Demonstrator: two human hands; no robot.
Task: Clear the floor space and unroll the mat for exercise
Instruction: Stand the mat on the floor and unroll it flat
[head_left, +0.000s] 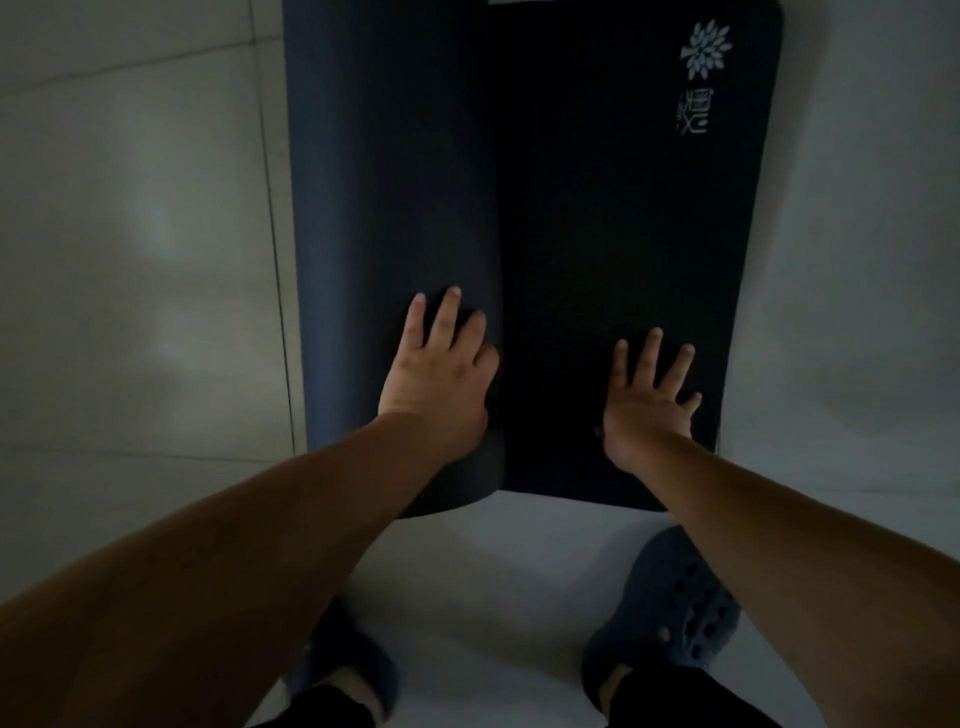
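A dark blue exercise mat lies on the pale tiled floor, partly unrolled. Its rolled part (395, 208) runs along the left side, and its flat part (613, 218) spreads to the right, bearing a pale tree logo (705, 49) near the far right corner. My left hand (441, 369) rests on top of the roll near its near end, fingers straight. My right hand (649, 395) presses flat on the unrolled part, fingers spread.
Pale floor tiles (135, 249) with dark grout lines lie to the left of the mat, and lighter floor to the right. My feet in dark blue perforated clogs (670, 608) stand just in front of the mat's near edge.
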